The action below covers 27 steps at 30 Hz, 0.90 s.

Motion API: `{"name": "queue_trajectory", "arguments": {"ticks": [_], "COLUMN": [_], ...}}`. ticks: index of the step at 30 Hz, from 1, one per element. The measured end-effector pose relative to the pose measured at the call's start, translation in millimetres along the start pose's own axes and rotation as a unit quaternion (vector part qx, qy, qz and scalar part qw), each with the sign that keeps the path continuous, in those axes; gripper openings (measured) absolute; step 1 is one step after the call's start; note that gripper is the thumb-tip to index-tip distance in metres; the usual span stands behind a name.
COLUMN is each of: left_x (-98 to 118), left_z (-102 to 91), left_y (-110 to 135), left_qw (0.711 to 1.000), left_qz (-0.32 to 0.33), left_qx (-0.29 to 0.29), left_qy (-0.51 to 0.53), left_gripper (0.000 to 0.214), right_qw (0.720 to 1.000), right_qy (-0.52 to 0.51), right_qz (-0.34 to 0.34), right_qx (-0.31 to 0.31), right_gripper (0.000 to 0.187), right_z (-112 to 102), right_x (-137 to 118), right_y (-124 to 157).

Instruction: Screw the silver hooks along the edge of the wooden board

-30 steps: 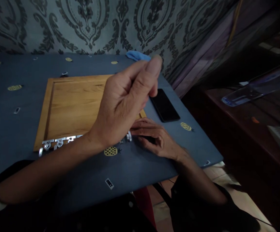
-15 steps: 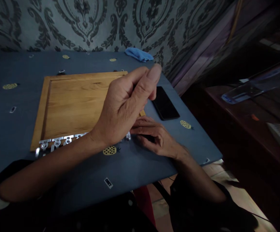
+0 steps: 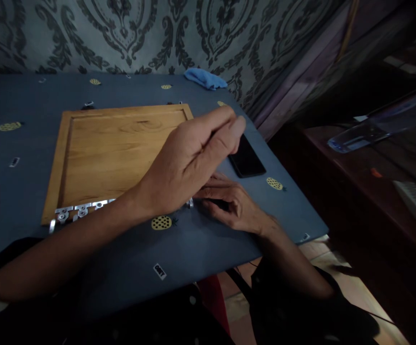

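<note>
A wooden board with a raised frame lies flat on the blue tablecloth. Along its near edge runs a row of shiny metal hinge-like pieces with screws in them, partly covered by my left forearm. My left hand is closed in a fist above the board's right side, thumb on top; whatever it may grip is hidden. Just below it, at the near right corner of the board, my right hand rests low with its fingers curled together. Its fingertips are behind the left hand, so what they pinch cannot be seen.
A black phone lies right of the board. A crumpled blue cloth sits at the table's back edge by the patterned wall. Beyond the table's right edge stands a dark red surface with a clear plastic item.
My left fist has turned, its thumb tipping down and slightly right. My right hand stays in place. The view has shifted a little.
</note>
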<state>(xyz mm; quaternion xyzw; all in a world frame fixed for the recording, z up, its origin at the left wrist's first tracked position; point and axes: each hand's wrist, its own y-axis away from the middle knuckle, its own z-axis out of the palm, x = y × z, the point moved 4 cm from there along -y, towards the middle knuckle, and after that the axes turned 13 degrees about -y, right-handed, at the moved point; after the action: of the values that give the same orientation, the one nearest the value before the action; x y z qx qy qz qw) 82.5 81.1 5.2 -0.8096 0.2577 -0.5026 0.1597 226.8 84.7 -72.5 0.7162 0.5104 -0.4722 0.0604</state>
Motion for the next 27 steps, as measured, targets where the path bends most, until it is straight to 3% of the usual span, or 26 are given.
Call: {"name": "queue_trajectory", "arguments": {"ticks": [2,5,7,10,14,27], "left_x": [8,16,17,14,12,15], "left_z": [-0.8,-3.7,-6.5,-13.0,-25.3,-32.6], "left_y": [-1,-3,-4,-5,-5,-2], "left_qw": [0.990,0.929,0.894,0.891,0.909,0.929], "left_qz": [0.037,0.060,0.060,0.066,0.076,0.076], "left_qx": [-0.051,-0.083,-0.094,-0.099,-0.057,-0.035], "left_qy": [-0.129,-0.357,-0.433,-0.438,-0.406,-0.360], "left_gripper": [0.032,0.029,0.030,0.022,0.003,0.014], "right_qw": [1.000,1.000,1.000,1.000,1.000,1.000], "right_qy": [-0.003,-0.004,0.001,0.006,0.003,-0.006], "right_qz": [0.008,0.010,0.008,0.005,-0.005,0.008], "right_qx": [0.002,0.006,0.002,-0.005,-0.006,-0.014], "right_gripper": [0.026,0.026,0.026,0.027,0.028,0.027], "right_z": [0,0,0,0,0,0], "right_x": [-1,-2,-1,1,3,3], "right_y": [0,0,0,0,1,1]}}
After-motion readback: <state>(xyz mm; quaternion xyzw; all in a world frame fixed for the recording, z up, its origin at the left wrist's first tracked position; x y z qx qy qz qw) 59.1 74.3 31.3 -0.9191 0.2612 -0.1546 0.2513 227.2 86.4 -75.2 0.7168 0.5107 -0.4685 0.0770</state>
